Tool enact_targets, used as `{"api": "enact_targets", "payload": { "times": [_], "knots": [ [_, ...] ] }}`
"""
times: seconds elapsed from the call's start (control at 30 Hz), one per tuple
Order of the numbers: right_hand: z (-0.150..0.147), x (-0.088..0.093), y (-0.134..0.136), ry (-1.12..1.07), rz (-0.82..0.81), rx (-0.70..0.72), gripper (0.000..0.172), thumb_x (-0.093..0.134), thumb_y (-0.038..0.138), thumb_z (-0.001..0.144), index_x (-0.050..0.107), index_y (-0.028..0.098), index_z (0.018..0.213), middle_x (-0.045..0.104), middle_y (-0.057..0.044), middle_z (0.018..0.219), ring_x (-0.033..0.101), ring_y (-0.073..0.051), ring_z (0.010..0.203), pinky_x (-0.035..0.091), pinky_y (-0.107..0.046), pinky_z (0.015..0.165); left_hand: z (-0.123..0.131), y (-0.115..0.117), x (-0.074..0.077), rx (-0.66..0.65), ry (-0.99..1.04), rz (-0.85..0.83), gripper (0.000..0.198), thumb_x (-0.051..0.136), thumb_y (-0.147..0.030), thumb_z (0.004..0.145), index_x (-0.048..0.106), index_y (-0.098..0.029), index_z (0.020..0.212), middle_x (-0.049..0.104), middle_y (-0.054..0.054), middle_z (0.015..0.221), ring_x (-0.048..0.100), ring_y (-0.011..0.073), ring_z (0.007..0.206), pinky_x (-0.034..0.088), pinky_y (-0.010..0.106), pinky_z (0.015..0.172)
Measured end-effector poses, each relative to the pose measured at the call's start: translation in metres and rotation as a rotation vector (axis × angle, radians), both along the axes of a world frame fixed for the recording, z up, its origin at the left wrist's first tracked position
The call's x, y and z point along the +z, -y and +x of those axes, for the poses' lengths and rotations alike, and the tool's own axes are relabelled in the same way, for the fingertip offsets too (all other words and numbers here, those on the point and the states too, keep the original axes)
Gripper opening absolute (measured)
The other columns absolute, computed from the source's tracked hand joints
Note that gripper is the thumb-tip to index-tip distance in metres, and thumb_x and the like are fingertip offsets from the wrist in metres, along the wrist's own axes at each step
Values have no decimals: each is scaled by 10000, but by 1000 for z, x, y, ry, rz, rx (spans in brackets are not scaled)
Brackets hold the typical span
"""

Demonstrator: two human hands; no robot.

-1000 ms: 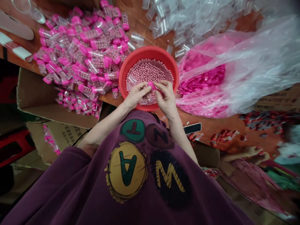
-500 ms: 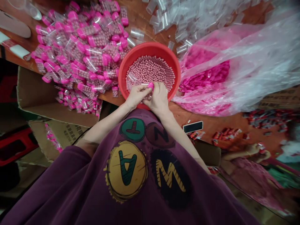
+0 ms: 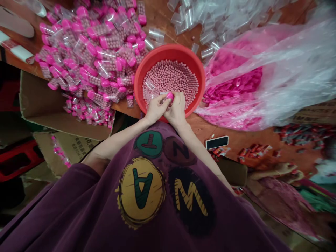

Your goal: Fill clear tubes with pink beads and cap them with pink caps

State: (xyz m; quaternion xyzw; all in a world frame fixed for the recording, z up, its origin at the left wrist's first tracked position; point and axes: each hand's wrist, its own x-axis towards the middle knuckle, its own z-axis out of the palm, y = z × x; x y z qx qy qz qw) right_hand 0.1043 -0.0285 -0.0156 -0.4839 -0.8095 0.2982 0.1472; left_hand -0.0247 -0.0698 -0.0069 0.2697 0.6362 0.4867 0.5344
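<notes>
A red bowl (image 3: 168, 52) full of small pink balls (image 3: 173, 75) sits at the table's near edge. Over its near rim my left hand (image 3: 155, 109) and my right hand (image 3: 177, 110) are pressed together, fingers closed on one small clear tube with a pink cap (image 3: 169, 95). The tube's body is mostly hidden by my fingers. A couple of empty clear tubes (image 3: 150, 85) lie on the balls inside the bowl.
A heap of capped filled tubes (image 3: 89, 52) lies left of the bowl, spilling into a cardboard box (image 3: 39, 108). Empty clear tubes (image 3: 210, 17) are piled behind. A plastic bag of pink caps (image 3: 236, 84) is at the right. A phone (image 3: 216, 142) lies near the edge.
My hands have drawn closer together and a little nearer to me, still holding the pink-capped tube over the bowl's rim. The view shifted slightly.
</notes>
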Motion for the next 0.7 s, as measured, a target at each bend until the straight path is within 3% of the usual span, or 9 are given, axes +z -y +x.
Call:
{"api": "enact_targets", "payload": {
  "times": [0.1, 0.23, 0.4, 0.57, 0.63, 0.7],
  "knots": [
    [-3, -2, 1, 39, -13, 11, 547, 583, 278, 984, 499, 154, 1511, 621, -212, 1390, 593, -389, 1320, 532, -671, 1159, 0, 2, -9, -23, -103, 11, 196, 714, -256, 1015, 806, -157, 1157, 862, 73, 1097, 773, 166, 942, 627, 289, 876],
    [-4, -4, 1, 46, -35, 54, 450, 536, 272, 1013, 556, 166, 1450, 633, -196, 1334, 596, -387, 1296, 520, -673, 1163, 1, 5, -9, -25, -217, 13, 179, 697, -242, 1023, 805, -170, 1147, 866, 77, 1137, 780, 172, 1012, 623, 299, 946],
    [-6, -3, -2, 60, -20, 62, 364, 475, 324, 1083, 602, 163, 1383, 629, -187, 1276, 598, -398, 1287, 497, -693, 1166, 0, 7, -5, 4, -268, -17, 161, 702, -229, 1035, 800, -172, 1149, 846, 52, 1016, 743, 157, 886, 604, 284, 851],
    [-12, -4, -5, 88, -45, 83, 337, 499, 328, 1090, 622, 178, 1365, 645, -181, 1278, 601, -409, 1312, 480, -712, 1184, 6, 2, -13, 57, -184, -100, 88, 716, -229, 1042, 779, -185, 1084, 809, 31, 946, 695, 143, 825, 589, 278, 809],
    [-14, -9, -3, 83, -83, 88, 413, 576, 336, 1052, 601, 170, 1429, 650, -196, 1337, 604, -418, 1327, 502, -708, 1175, 6, -3, -19, 42, -91, -147, 124, 682, -262, 1067, 758, -183, 1010, 790, 35, 911, 689, 143, 806, 587, 280, 789],
    [-12, -16, -1, 39, -134, 97, 611, 663, 359, 999, 518, 165, 1560, 628, -210, 1447, 606, -415, 1354, 538, -680, 1168, -7, -8, -26, 12, -65, -140, 215, 644, -342, 1095, 736, -188, 976, 760, 33, 869, 685, 147, 787, 582, 288, 767]
  ]
}}
